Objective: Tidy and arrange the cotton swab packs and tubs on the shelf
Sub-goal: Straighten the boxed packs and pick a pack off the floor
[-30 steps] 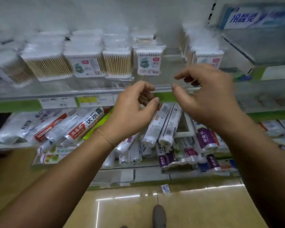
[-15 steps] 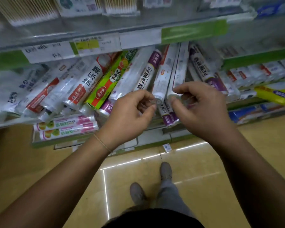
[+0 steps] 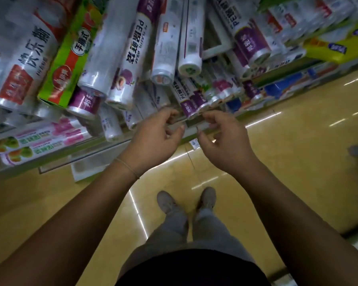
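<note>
The left hand [image 3: 155,139] and right hand [image 3: 223,141] hang close together by the front edge of a low shelf [image 3: 56,153] full of wrap rolls [image 3: 130,58]. Their fingers curl in. I cannot tell if they pinch something thin. No cotton swab packs show here. Best to look up, find them, then straighten them gently.

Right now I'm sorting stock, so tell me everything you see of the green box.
The green box is a long, cardboard-looking carton, green with an orange-red band, a white oval label and a round red emblem. It lies lengthwise in the top row of stock, one end toward the aisle, flanked closely by film-wrapped rolls.
</note>
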`<move>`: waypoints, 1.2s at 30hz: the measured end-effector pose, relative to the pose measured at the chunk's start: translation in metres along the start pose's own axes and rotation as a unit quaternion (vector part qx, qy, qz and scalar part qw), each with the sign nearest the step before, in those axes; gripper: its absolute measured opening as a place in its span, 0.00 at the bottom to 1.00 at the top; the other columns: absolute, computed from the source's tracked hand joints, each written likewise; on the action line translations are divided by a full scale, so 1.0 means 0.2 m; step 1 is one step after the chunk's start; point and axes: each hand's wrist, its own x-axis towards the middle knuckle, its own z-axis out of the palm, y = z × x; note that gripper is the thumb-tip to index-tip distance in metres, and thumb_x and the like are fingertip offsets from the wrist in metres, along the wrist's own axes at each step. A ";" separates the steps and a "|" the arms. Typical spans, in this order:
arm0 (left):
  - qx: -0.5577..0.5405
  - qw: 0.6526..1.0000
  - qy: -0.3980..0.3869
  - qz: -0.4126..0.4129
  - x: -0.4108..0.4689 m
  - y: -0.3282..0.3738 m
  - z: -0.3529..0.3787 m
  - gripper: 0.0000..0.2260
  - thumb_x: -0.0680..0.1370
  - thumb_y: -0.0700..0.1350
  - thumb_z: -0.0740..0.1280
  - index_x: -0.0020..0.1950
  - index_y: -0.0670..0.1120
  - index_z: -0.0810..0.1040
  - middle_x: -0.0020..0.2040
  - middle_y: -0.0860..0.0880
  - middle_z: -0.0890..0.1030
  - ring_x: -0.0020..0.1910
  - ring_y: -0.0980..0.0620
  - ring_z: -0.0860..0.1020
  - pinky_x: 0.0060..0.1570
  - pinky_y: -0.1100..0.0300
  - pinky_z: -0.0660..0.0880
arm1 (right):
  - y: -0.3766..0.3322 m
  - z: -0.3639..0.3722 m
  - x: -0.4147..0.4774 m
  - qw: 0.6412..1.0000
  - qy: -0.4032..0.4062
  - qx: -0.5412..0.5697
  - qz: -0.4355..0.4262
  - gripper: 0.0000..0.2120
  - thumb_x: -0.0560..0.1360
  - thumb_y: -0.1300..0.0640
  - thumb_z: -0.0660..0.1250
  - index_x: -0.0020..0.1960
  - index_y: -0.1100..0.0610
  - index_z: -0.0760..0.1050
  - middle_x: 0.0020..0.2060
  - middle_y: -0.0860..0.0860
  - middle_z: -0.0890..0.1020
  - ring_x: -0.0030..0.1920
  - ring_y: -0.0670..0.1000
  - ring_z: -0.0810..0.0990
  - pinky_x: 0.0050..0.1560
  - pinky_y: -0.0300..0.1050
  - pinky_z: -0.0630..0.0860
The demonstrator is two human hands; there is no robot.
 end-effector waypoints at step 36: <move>0.119 0.976 -0.162 -0.082 0.72 -1.57 2.14 0.17 0.79 0.47 0.66 0.68 0.46 0.73 0.60 0.47 0.78 0.54 0.47 0.77 0.54 0.58 0.72 | 2.23 1.62 0.24 0.982 -0.085 -0.025 0.166 0.31 0.71 0.49 0.75 0.70 0.57 0.69 0.60 0.55 0.78 0.59 0.53 0.78 0.52 0.38 0.68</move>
